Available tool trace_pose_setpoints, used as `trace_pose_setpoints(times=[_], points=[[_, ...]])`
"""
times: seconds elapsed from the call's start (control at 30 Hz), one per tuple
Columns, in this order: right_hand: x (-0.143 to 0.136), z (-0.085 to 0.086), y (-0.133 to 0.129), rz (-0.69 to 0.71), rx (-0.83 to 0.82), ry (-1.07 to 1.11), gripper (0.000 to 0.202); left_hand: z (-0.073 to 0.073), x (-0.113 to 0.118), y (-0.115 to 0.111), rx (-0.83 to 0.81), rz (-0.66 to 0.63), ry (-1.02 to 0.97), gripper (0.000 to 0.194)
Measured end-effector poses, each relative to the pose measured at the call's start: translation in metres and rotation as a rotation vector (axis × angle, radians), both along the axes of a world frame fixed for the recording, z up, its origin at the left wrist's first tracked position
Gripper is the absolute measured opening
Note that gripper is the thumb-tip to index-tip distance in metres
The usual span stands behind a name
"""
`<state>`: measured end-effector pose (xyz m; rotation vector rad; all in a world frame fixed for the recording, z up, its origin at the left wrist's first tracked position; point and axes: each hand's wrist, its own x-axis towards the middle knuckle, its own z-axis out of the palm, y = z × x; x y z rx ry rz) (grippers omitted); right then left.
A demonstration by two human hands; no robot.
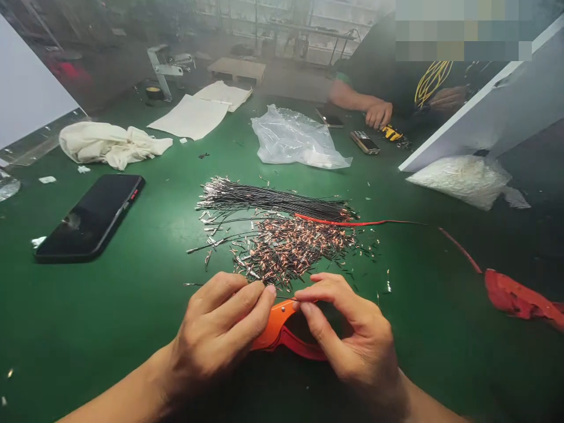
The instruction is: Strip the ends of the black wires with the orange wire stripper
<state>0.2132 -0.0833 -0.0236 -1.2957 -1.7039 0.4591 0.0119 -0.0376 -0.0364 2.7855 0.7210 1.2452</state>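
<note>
The left hand (227,323) and the right hand (355,329) pinch between their fingertips one thin black wire (285,298), over an orange-and-red handled tool (274,324).

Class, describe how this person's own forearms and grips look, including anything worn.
The left forearm and right forearm are bare, with no sleeve, watch or bracelet in view. The left grip and right grip are human hands, without gloves, rings or markings that show.

I can make out no writing, number or brand from here. The phone (90,217) has a dark screen, and any marks on the orange tool (275,324) or the far device (365,143) are too small to read.
</note>
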Motion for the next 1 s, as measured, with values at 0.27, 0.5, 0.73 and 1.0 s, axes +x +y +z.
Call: trace_pose_setpoints(times=[0.27, 0.5, 0.73, 1.0], points=[[-0.003, -0.007, 0.004, -0.003, -0.032, -0.080, 0.010, 0.001, 0.002, -0.001, 0.020, -0.063, 0.047, 0.021], [-0.004, -0.014, 0.007, 0.007, -0.026, -0.171, 0.014, -0.003, 0.005, -0.006, 0.013, -0.146, 0.059, 0.017], [-0.007, -0.015, 0.011, -0.014, -0.066, -0.180, 0.014, 0.001, 0.011, -0.012, 0.069, -0.097, 0.150, 0.017], [-0.003, -0.016, 0.015, -0.108, -0.156, -0.173, 0.016, -0.003, 0.007, -0.017, 0.091, -0.066, 0.181, 0.019]])
